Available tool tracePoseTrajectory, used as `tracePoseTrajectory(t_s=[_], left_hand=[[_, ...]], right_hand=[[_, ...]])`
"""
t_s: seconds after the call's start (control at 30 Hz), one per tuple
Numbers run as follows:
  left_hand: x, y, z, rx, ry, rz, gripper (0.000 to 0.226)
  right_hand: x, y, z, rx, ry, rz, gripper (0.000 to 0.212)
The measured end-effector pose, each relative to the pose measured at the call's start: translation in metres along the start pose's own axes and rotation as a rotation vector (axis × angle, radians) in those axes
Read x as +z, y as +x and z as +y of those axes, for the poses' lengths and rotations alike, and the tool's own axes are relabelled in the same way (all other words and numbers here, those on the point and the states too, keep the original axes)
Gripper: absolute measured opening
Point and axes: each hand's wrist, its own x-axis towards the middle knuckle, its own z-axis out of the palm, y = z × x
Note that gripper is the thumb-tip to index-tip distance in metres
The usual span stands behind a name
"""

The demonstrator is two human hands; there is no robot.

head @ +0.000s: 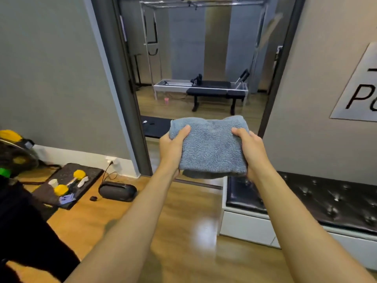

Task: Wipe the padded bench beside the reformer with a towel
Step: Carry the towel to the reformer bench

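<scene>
Head view: I have both hands out in front of me at chest height, gripping a folded grey-blue towel (210,146) between them. My left hand (173,148) clamps the towel's left edge, thumb on top and fingers wrapped underneath. My right hand (250,152) grips the right edge the same way, thumb lying over the upper face. The towel is in the air, touching nothing but my hands.

Past the towel I look through a dark-framed doorway (285,58) into another room. There a reformer (200,84) with a tall metal frame stands on the wood floor, and just in front of it sits a black padded bench (214,92) on black legs, well apart from me.

Near my right arm, against the wall, is a black tufted seat (326,199) on a white base. To my left on the floor (142,217) lie a dark speaker (117,190) and a mat (69,180) with yellow items; I cannot tell what they are.
</scene>
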Motion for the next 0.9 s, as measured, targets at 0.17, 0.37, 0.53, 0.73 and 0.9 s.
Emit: tracePoseTrajectory(t_s=[0.17,0.37,0.53,0.73,0.9], left_hand=[[0.002,0.158,-0.039,-0.023,-0.015,0.004,0.015],[0.017,0.36,-0.08,-0.04,0.043,-0.084,0.012],[0.051,0.519,-0.099,-0.079,0.081,-0.115,0.013],[0.107,0.703,-0.153,-0.111,0.088,-0.115,0.015],[0.167,0.861,-0.185,-0.107,0.087,-0.077,0.014]], right_hand=[[0.049,0.143,0.025,0.009,-0.02,-0.005,0.037],[0.104,0.326,0.058,0.025,-0.007,0.095,0.033],[0.14,0.472,0.061,0.059,-0.001,0.164,0.032],[0.152,0.676,0.08,0.055,0.01,0.159,0.031],[0.16,0.855,0.08,0.068,0.03,0.094,0.04]])
